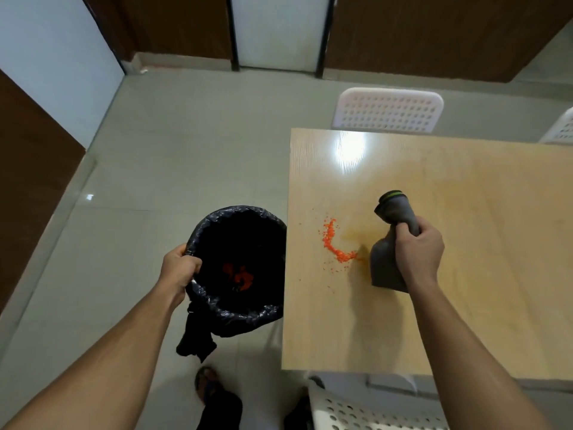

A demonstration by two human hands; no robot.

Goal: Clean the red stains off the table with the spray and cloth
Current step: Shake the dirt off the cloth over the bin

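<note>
Left hand point(178, 268): fingers curled over the near-left rim of the bin, pinching the liner there.
Bin point(217, 305): 1 round bin with a black liner, held off the bench's left edge, mouth tilted toward the bench; red bits lie inside. Judged light; the liner is thin and slippery, so the rim is the surest hold.
Foot point(206, 383): 1 sandalled foot on the tiled floor below the bin.
Bench point(465, 305): pale wood-grain top, glossy, with an orange-tinged smear across its middle.
Crumbs point(333, 243): red-orange granules in a curved line near the left edge, just left of the cloth. Loose and dry-looking; likely to scatter if pushed fast.
Cloth point(386, 268): grey, soft, limp; lower edge on the bench beside the crumbs, the upper part with a dark, green-striped band raised. Best gripped bunched at the middle.
Right hand point(418, 251): fingers closed tight round the cloth's gathered middle.
Chairs point(387, 110): white, perforated, at far and near sides.
Spray: not in view.
</note>
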